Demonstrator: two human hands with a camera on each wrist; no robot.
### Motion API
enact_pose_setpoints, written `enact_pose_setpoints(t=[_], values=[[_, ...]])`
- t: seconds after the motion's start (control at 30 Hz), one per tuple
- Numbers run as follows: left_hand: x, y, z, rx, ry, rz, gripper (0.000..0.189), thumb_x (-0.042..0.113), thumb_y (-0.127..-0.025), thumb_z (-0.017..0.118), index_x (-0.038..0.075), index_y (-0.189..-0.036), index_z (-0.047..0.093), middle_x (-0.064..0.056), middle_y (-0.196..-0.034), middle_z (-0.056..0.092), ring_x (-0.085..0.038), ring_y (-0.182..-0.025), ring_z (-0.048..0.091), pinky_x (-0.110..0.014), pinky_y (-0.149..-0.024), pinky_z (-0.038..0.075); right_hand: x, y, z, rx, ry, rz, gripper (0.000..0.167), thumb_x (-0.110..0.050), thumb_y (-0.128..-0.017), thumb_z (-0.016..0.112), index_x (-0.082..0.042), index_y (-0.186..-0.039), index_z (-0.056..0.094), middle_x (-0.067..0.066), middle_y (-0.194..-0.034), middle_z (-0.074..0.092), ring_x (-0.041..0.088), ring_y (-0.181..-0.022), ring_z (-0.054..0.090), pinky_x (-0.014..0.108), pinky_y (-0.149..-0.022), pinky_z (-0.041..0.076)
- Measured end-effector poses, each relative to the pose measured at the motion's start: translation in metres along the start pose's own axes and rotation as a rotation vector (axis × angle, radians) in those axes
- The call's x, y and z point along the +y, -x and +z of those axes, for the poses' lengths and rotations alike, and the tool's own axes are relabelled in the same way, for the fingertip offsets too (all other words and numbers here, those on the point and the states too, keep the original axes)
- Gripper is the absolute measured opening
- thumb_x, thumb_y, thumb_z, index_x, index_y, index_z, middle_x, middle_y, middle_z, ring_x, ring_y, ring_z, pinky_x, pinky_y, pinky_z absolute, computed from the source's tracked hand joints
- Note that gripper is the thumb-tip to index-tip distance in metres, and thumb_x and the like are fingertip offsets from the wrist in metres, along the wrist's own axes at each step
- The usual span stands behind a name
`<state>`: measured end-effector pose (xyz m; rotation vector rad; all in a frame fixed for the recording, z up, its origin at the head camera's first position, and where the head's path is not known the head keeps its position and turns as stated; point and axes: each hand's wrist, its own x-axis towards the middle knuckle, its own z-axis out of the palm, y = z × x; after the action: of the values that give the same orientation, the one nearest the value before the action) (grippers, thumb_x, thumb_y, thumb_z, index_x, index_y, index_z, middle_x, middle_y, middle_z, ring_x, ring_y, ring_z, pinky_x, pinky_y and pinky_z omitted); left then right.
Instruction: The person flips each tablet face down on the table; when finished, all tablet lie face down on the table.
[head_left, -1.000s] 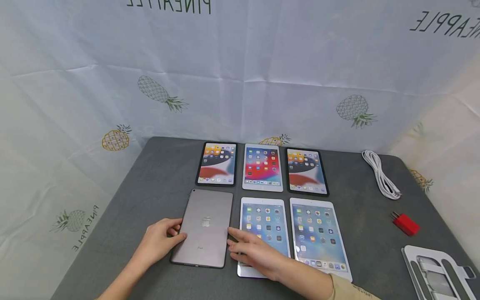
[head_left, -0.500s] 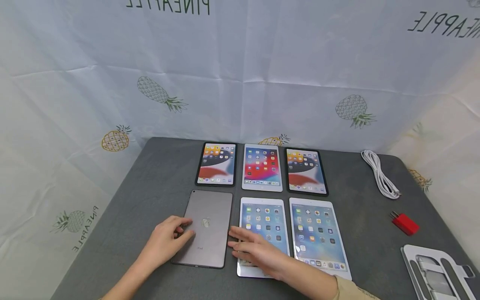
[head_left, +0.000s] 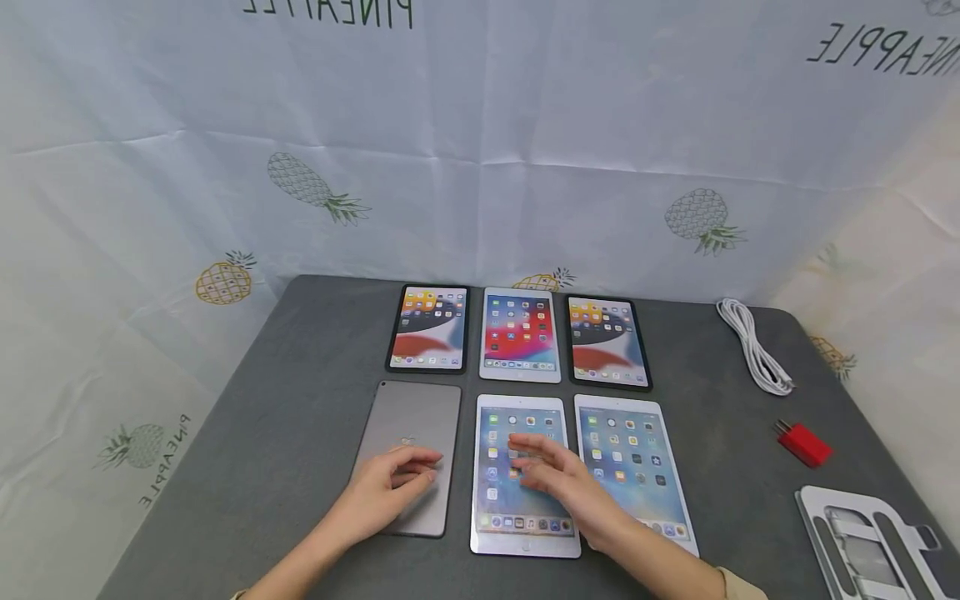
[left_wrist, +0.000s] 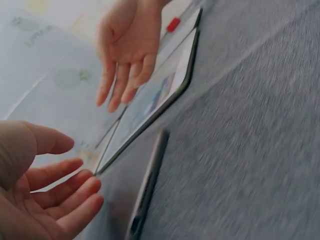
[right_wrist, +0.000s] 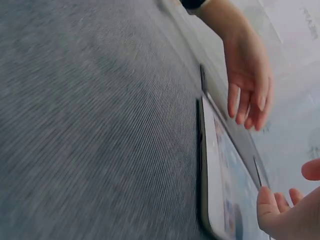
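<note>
My left hand is over the lower part of a grey tablet, which lies face down. In the left wrist view its fingers are loosely bent and apart, holding nothing. Above the front middle white tablet, screen lit, hovers my right hand. The right wrist view shows that hand with relaxed fingers and nothing between them. Another lit white tablet lies to the right, its lower part overlapped by the right forearm.
The back row holds a black-rimmed tablet, a white tablet and a second black-rimmed tablet. On the right lie a coiled white cable, a red plug adapter and a silver folding stand. A pineapple-print cloth hangs behind.
The left hand has let go of the grey tablet's left edge and moved right over its back. My right hand has left its right edge and shifted right, over the middle white tablet.
</note>
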<state>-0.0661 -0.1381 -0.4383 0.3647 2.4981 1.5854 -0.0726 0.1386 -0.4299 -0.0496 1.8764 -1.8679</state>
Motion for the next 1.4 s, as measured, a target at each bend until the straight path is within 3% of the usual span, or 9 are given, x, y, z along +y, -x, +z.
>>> enact_pose_setpoints(t=[0.2, 0.37, 0.47, 0.6, 0.7, 1.0, 1.4], values=[[0.007, -0.004, 0.012, -0.128, 0.16, -0.081, 0.034, 0.02, -0.094, 0.066, 0.002, -0.123, 0.064, -0.01, -0.118, 0.067, -0.019, -0.103, 0.065, -0.023, -0.084, 0.051, 0.003, 0.007, -0.018, 0.137, 0.08, -0.004, 0.045, -0.013, -0.096, 0.058, -0.006, -0.139, 0.05, 0.012, -0.142, 0.05, 0.029, -0.129, 0.046, 0.033, -0.099, 0.042], [0.012, -0.009, 0.021, -0.199, 0.312, -0.152, 0.044, 0.021, -0.096, 0.063, -0.004, -0.132, 0.055, -0.017, -0.129, 0.059, -0.025, -0.114, 0.06, -0.022, -0.088, 0.048, 0.005, 0.012, -0.029, 0.217, 0.116, 0.005, 0.044, -0.012, -0.097, 0.056, -0.009, -0.14, 0.049, 0.01, -0.143, 0.049, 0.029, -0.133, 0.042, 0.049, -0.108, 0.034], [0.015, -0.011, 0.026, -0.209, 0.363, -0.184, 0.05, 0.02, -0.097, 0.061, -0.007, -0.137, 0.047, -0.022, -0.135, 0.053, -0.031, -0.121, 0.055, -0.03, -0.096, 0.047, 0.005, 0.016, -0.032, 0.242, 0.107, 0.02, 0.047, -0.011, -0.097, 0.056, -0.01, -0.143, 0.046, 0.012, -0.147, 0.044, 0.031, -0.136, 0.037, 0.055, -0.11, 0.029], [0.017, -0.011, 0.031, -0.195, 0.418, -0.234, 0.058, 0.019, -0.097, 0.059, -0.011, -0.142, 0.038, -0.027, -0.142, 0.045, -0.038, -0.13, 0.045, -0.045, -0.106, 0.04, 0.005, 0.018, -0.035, 0.231, 0.077, 0.033, 0.055, -0.011, -0.096, 0.056, -0.008, -0.148, 0.037, 0.013, -0.153, 0.035, 0.033, -0.141, 0.03, 0.055, -0.113, 0.024], [0.018, -0.011, 0.033, -0.202, 0.48, -0.262, 0.063, 0.02, -0.097, 0.058, -0.014, -0.144, 0.031, -0.031, -0.145, 0.038, -0.041, -0.134, 0.038, -0.049, -0.11, 0.033, 0.006, 0.02, -0.036, 0.211, 0.063, 0.038, 0.059, -0.013, -0.096, 0.057, -0.007, -0.15, 0.033, 0.014, -0.156, 0.029, 0.032, -0.144, 0.026, 0.054, -0.115, 0.021], [0.019, -0.017, 0.03, -0.254, 0.71, -0.348, 0.063, 0.019, -0.1, 0.053, -0.016, -0.145, 0.026, -0.031, -0.149, 0.03, -0.038, -0.139, 0.031, -0.045, -0.112, 0.033, 0.005, 0.024, -0.04, 0.151, 0.001, 0.052, 0.065, -0.015, -0.097, 0.055, -0.002, -0.152, 0.024, 0.017, -0.159, 0.021, 0.031, -0.146, 0.018, 0.051, -0.116, 0.019], [0.028, -0.023, 0.033, -0.237, 0.775, -0.411, 0.067, 0.021, -0.097, 0.058, -0.014, -0.145, 0.027, -0.027, -0.148, 0.034, -0.036, -0.135, 0.036, -0.047, -0.108, 0.038, 0.006, 0.024, -0.043, 0.127, -0.044, 0.051, 0.065, -0.014, -0.097, 0.054, -0.001, -0.152, 0.022, 0.02, -0.159, 0.019, 0.032, -0.146, 0.015, 0.052, -0.115, 0.02]])
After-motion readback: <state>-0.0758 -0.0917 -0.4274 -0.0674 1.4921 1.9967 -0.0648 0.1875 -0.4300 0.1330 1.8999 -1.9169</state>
